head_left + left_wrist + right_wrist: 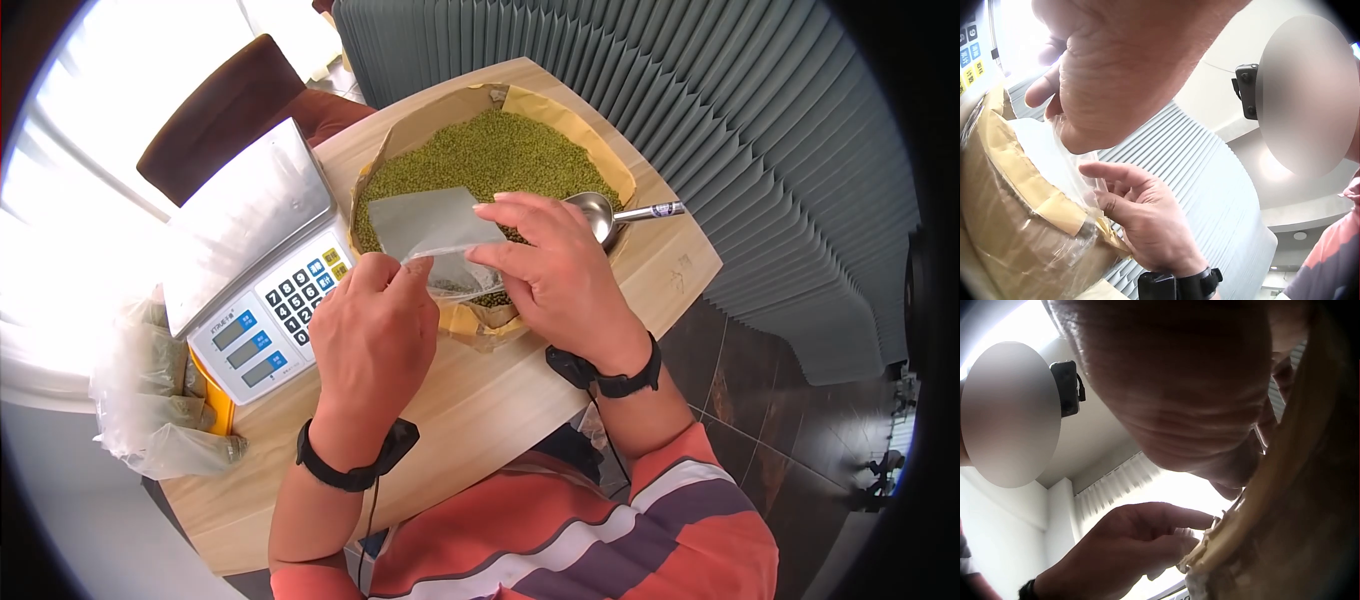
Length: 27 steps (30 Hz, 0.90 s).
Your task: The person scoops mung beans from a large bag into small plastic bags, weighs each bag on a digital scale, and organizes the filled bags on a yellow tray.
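Note:
A clear plastic bag (422,222) lies spread between the two hands over green beans (490,150) in a paper-lined sack (605,150). My left hand (372,335) pinches the near edge of the bag with thumb and forefinger. On the other side, my right hand (565,275) holds the bag's edge, its upper fingers extended. The left wrist view shows the right hand (1154,222) with thumb and forefinger at the thin plastic (1047,153). A metal scoop (597,215) rests on the beans beside the right hand. Fingertips are partly hidden in the right wrist view.
A digital scale (270,320) stands left of the sack on the wooden table (430,400). Filled plastic bags (175,400) are at the table's left edge. Behind are a brown chair (225,115) and a grey pleated partition (640,80).

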Tool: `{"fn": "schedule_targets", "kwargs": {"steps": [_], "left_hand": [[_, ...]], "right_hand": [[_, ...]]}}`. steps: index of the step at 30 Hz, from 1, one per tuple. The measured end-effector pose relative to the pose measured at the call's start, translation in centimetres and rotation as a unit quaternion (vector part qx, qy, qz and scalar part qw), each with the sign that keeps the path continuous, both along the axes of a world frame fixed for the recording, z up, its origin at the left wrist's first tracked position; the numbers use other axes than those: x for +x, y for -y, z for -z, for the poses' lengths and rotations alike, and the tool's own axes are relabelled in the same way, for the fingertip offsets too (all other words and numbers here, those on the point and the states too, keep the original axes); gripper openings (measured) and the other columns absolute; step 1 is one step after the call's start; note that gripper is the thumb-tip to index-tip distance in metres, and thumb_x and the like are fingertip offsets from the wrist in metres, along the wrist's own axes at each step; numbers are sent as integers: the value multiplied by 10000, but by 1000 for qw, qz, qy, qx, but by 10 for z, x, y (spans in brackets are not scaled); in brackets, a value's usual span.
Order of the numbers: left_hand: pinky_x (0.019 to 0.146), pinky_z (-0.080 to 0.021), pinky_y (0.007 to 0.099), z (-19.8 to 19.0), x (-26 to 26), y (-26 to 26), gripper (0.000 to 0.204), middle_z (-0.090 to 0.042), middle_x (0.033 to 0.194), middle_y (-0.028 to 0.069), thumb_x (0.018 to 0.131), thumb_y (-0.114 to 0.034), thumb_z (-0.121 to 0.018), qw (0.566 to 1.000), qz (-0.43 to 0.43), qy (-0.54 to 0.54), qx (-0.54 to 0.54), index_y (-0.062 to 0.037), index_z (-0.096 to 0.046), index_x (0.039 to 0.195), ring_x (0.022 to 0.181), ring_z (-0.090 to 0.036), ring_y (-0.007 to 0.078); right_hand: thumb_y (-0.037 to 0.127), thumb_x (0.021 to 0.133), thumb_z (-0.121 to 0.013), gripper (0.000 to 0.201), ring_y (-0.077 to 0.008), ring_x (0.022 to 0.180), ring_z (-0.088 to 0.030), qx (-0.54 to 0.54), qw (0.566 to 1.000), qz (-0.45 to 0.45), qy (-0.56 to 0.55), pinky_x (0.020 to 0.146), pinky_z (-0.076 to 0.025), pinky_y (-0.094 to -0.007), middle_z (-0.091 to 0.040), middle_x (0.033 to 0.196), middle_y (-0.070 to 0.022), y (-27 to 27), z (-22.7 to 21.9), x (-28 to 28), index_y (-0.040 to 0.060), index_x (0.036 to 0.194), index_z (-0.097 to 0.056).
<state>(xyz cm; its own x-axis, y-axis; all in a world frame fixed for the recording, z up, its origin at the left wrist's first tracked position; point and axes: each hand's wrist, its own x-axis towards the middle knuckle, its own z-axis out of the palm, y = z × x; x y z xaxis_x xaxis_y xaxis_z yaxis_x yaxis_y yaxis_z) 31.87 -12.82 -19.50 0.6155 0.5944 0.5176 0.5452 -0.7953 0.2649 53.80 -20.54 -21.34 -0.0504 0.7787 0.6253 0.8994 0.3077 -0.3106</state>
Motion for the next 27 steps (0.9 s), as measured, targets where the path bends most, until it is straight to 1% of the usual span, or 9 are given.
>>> {"fn": "schedule_targets", "kwargs": {"steps": [6, 9, 11, 12, 15, 19, 21, 24, 27], "left_hand": [[707, -551, 433, -7, 2, -1, 428, -690, 946, 104, 913, -54, -758, 999, -40, -28, -5, -79, -733, 1339, 808, -707, 309], [716, -556, 437, -6, -2, -3, 492, -695, 955, 104, 935, -68, -760, 999, -40, -17, 7, -78, -685, 1421, 818, -714, 304], [719, -560, 434, -10, -3, -2, 496, -698, 958, 96, 936, -75, -772, 999, -50, -8, 2, -78, -688, 1424, 817, -716, 299], [719, -560, 434, -11, -3, -2, 496, -698, 958, 96, 936, -75, -772, 999, -50, -7, 1, -78, -688, 1424, 817, -716, 299], [716, -562, 428, -13, -1, -5, 521, -696, 945, 84, 928, -82, -788, 998, -58, 1, 8, -72, -684, 1438, 802, -715, 295], [698, -558, 416, -17, 4, -10, 539, -696, 911, 69, 925, -92, -801, 995, -92, 13, 25, -67, -682, 1450, 783, -713, 290], [695, -557, 412, -17, 6, -12, 528, -698, 899, 66, 930, -95, -798, 994, -105, 14, 31, -66, -688, 1446, 778, -713, 291], [702, -555, 425, -14, 8, -18, 445, -691, 904, 90, 968, -133, -750, 994, -101, 12, 30, -53, -688, 1402, 780, -713, 295], [678, -551, 434, -10, 8, -26, 384, -724, 882, 90, 988, -115, -722, 993, -98, 17, 62, -57, -707, 1367, 767, -730, 296]], "right_hand": [[30, 915, -762, 209, -381, 1256, -694, 9, 996, -59, -69, 1027, -543, -496, -748, 1299, -147, 9, -18, 9, 94, 1102, -826], [42, 931, -756, 191, -368, 1225, -703, 17, 997, -5, -78, 1012, -556, -472, -769, 1225, -144, 23, -34, 37, 82, 1105, -825], [66, 928, -764, 158, -360, 1161, -706, -5, 992, 115, -55, 999, -549, -457, -778, 1127, -138, 31, -46, 57, 55, 1076, -819], [66, 928, -764, 158, -360, 1161, -706, -6, 992, 115, -54, 999, -549, -457, -778, 1127, -138, 33, -50, 68, 55, 1076, -819], [148, 911, -789, 152, -368, 1084, -687, -140, 969, 170, 108, 970, -522, -476, -771, 1080, -130, 34, -62, 92, 21, 992, -806], [181, 908, -790, 167, -383, 1021, -707, -231, 941, 166, 181, 924, -546, -485, -769, 988, -158, 21, -67, 106, 14, 901, -796], [174, 897, -776, 198, -416, 898, -715, -252, 929, 103, 250, 840, -565, -508, -734, 856, -198, 12, -60, 120, -4, 810, -768], [109, 861, -735, 151, -446, 813, -705, -273, 929, 63, 244, 774, -568, -530, -697, 780, -228, 9, -64, 128, -18, 782, -754], [56, 824, -690, 106, -447, 834, -711, -291, 926, 46, 238, 778, -570, -528, -705, 799, -232, 10, -69, 131, -22, 778, -743]]}}
